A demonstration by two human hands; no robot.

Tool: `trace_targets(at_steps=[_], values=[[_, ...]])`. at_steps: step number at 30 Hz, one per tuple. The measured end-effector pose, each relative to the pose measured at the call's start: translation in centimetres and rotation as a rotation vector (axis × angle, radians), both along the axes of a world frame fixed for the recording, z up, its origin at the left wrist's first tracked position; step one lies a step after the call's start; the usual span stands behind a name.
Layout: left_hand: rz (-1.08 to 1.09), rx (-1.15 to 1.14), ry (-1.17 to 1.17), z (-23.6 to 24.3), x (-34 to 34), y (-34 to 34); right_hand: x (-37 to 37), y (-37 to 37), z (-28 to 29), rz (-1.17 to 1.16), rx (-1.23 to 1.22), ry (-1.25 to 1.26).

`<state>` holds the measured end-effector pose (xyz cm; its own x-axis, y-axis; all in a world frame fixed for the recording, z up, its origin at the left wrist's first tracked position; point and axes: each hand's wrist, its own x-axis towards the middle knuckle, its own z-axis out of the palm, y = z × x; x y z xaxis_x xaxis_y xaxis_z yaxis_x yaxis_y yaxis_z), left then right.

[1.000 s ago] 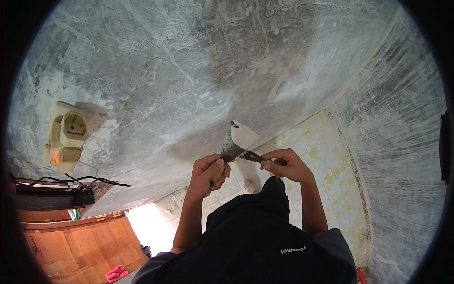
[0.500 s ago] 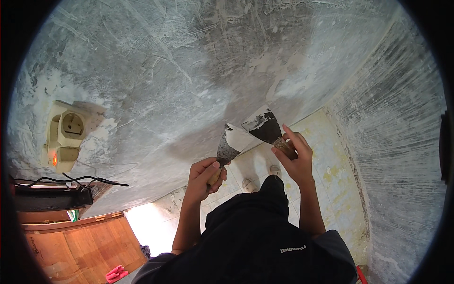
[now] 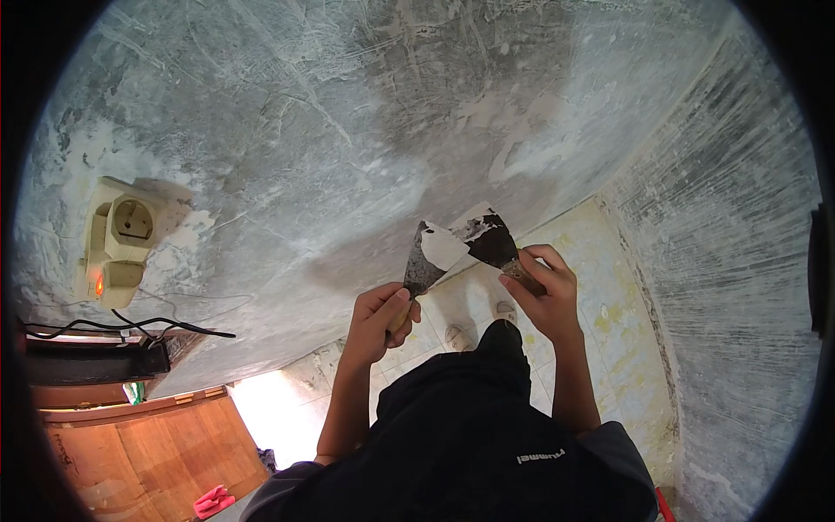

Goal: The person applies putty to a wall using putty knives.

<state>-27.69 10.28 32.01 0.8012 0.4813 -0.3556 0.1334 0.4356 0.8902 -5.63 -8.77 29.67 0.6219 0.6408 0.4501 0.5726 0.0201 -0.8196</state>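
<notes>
Leftmost, a cream power socket (image 3: 133, 222) with a small orange light glowing below it sits on the patchy grey wall (image 3: 287, 174). Black cables (image 3: 178, 327) run beneath it, above a long dark box (image 3: 96, 362). Lower down spreads an orange-brown wooden surface (image 3: 156, 452), with a crumpled pink cloth (image 3: 213, 502) near its bottom edge.

Further right, the left hand (image 3: 376, 324) is closed around the handle of the left scraper (image 3: 421, 270). That handle lies inside the curled fingers, thumb along it, while the blade points up and a little right, beyond the hand. A thick patch of white paste (image 3: 444, 250) covers the blade's right part.

Between the two hands, the blades lean toward each other, their corners meeting or nearly so; whether they touch, I cannot tell. The right scraper (image 3: 495, 247) tilts up and left, its dark blade streaked white toward the edge. Its brown handle is gripped between the thumb and fingers of the right hand (image 3: 550, 294), which stays well apart from the other hand.

Below the scrapers, two sandalled feet (image 3: 458, 337) stand on a pale tiled floor (image 3: 600, 326) with yellowish stains. Rightmost rises another wall (image 3: 739, 261), grey with whitish streaks.
</notes>
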Motion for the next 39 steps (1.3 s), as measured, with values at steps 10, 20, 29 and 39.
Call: trace_targets(at_steps=[10,20,29,39], values=[[0.010,-0.056,-0.008,-0.2,0.6,-0.1,-1.0,0.1,-0.1,0.090,-0.078,-0.007],[0.024,-0.091,-0.012,-0.7,0.7,-0.6,-2.4,-0.1,-2.1,0.118,-0.125,-0.032],[0.002,0.012,-0.050,0.4,0.1,-1.0,-1.4,-1.4,-4.9,0.015,-0.233,0.195],[-0.014,0.059,-0.003,-0.4,-0.2,-1.2,0.0,-0.5,3.4,0.056,-0.119,-0.184]])
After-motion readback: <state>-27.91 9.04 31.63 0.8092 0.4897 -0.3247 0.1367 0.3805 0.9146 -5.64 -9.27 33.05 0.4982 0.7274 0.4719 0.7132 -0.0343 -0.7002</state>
